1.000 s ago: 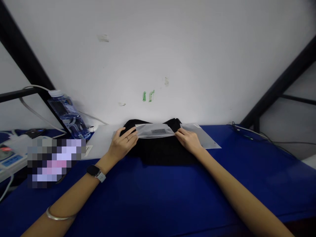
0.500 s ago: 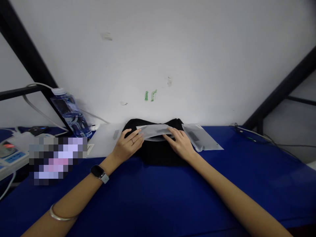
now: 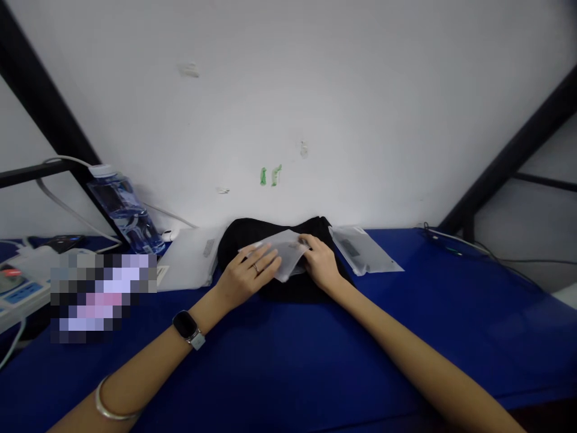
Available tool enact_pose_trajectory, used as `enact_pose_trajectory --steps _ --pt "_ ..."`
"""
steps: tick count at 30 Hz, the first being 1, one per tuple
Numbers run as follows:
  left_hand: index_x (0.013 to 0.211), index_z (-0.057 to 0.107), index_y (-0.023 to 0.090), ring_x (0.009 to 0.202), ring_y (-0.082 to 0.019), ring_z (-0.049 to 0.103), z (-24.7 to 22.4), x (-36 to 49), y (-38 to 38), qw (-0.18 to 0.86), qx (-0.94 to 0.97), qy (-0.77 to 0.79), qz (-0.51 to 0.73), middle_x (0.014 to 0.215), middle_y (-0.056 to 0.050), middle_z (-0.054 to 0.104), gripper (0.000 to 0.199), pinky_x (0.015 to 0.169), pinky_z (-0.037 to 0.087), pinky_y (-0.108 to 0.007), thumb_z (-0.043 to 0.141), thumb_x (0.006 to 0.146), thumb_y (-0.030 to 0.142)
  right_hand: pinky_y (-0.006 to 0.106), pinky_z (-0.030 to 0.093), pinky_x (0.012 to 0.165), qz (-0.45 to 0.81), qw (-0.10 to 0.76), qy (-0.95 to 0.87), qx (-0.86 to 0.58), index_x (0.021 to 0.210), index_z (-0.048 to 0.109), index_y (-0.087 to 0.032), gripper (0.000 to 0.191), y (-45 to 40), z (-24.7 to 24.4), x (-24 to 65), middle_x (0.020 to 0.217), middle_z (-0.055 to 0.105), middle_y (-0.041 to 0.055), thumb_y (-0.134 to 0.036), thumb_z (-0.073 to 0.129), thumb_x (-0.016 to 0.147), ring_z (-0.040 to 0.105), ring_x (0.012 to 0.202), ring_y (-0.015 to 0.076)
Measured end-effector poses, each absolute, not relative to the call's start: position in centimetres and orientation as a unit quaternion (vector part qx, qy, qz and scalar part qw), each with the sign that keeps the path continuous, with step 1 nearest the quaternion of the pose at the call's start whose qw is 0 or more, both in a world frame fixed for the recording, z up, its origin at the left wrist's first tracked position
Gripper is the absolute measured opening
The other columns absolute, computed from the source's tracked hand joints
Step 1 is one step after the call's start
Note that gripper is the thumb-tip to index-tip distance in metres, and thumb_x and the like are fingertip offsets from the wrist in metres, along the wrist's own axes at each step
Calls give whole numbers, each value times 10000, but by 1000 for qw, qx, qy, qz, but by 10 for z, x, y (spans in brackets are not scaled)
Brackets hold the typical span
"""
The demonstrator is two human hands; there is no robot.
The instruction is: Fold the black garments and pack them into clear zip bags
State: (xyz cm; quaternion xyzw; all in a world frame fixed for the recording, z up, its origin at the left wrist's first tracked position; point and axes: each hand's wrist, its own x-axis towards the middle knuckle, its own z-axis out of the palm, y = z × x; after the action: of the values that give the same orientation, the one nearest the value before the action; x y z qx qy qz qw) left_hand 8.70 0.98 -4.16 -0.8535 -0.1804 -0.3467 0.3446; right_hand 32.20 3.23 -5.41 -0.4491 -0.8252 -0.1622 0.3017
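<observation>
On my feed, the frosted plastic bag [image 3: 277, 251] lies on top of the folded black garment [image 3: 282, 287], between the two hands. Its long axis runs roughly across my view, slightly tilted, with one corner dipping toward the person. The left hand [image 3: 249, 275] reaches it from the lower left and lies open and flat, its spread fingers [image 3: 265, 257] resting on the bag's left half. The right hand [image 3: 321, 262] is at the opposite end, with its fingers curled over the bag's right edge. That could be a pinch, but I cannot tell from here because the fingers hide whether the thumb sits beneath the plastic. The left hand covers more of the bag, while the right is nearer its far end. The garment sits on the blue tabletop [image 3: 428, 343], with both wrists angled in over it. Just beside the garment on the right lies a second frosted bag [image 3: 363, 251] with a dark label. On its left, a white flat packet [image 3: 187, 258] with a grey label touches the garment's edge. Farther left and back stands a clear water bottle [image 3: 126, 213].
</observation>
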Motion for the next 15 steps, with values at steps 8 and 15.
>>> enact_pose_trajectory --steps 8,15 --pt "1442 305 179 1163 -162 578 -38 52 29 288 -896 -206 -267 1270 -106 607 585 975 500 -315 331 896 -32 454 414 1039 -16 380 -884 -271 1294 512 -253 540 24 -44 340 1471 349 103 -9 444 817 354 1347 237" --pt "1428 368 209 1279 -194 472 -12 -27 16 261 -874 -327 -246 1416 -74 469 597 1060 429 -358 266 878 1 470 385 1057 -30 353 -887 -297 1206 557 -264 347 17 -41 338 1493 302 85 -120 456 907 327 1357 249"
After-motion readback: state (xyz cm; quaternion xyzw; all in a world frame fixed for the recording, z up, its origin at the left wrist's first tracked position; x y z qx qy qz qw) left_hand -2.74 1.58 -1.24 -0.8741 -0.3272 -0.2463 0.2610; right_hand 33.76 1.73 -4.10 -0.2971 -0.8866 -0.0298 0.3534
